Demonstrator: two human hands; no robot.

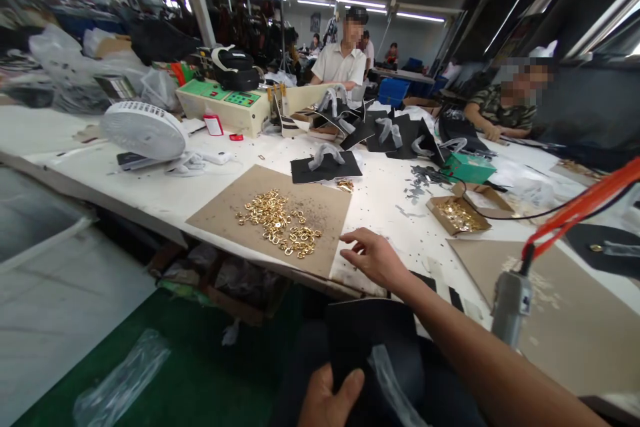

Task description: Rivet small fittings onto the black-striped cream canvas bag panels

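Observation:
My left hand (333, 397), low in the view, grips the edge of a black bag panel (373, 327) over my lap, thumb on top. A handle wrapped in clear plastic (393, 383) lies along that panel. Further forward, my right hand (373, 257) reaches over the table's front edge with thumb and fingers apart and nothing visible between them. Just left of its fingertips lies a brown cardboard sheet (230, 203), bearing a heap of small gold metal buckles or rings (270, 210).
A red-corded electric screwdriver (510, 307) hangs at right. Behind it sits a small box of gold pieces (457, 217). More black panels (327, 167), a white fan (145, 130) and a cream machine (225, 110) stand further back. Two co-workers (343, 60) sit across the table.

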